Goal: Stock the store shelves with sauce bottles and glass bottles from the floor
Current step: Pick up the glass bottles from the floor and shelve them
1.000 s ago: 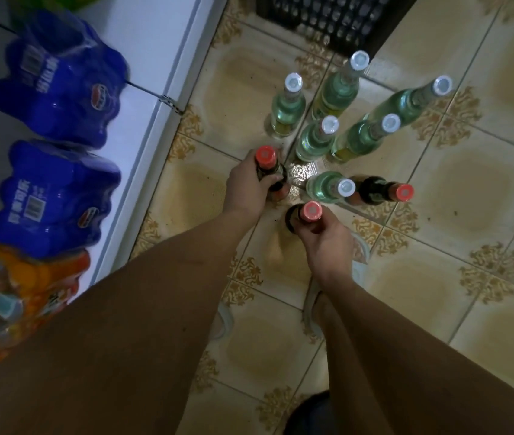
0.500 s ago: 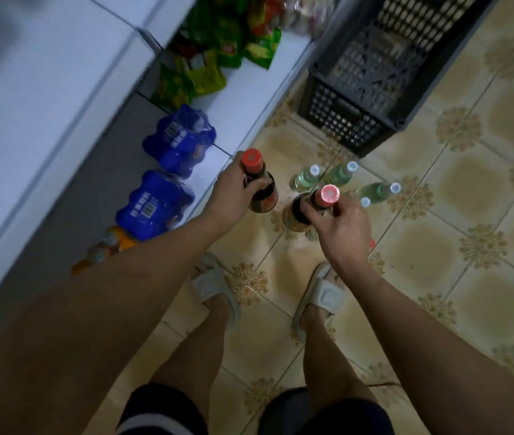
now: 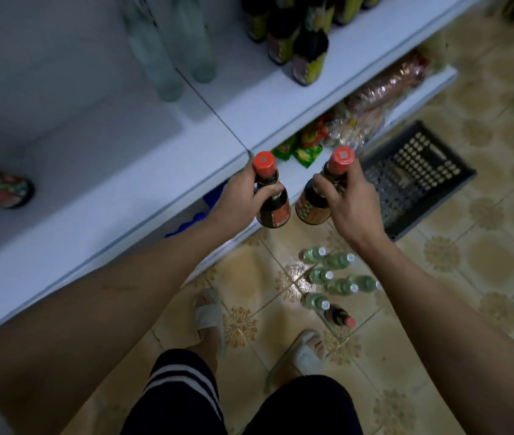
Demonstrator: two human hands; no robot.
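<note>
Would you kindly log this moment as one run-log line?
left hand: holds sauce bottle | right hand: holds second sauce bottle | position: before shelf

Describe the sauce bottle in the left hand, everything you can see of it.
The left sauce bottle is dark glass by its look, with a red cap bearing a small printed square, a narrow neck and a red label on its wider body. It is held upright, slightly tilted, in the air before the white shelf edge, clear of the floor. The left hand grips its neck and shoulder, fingers curled round. It hangs close beside the right hand's bottle; contact unclear.
</note>
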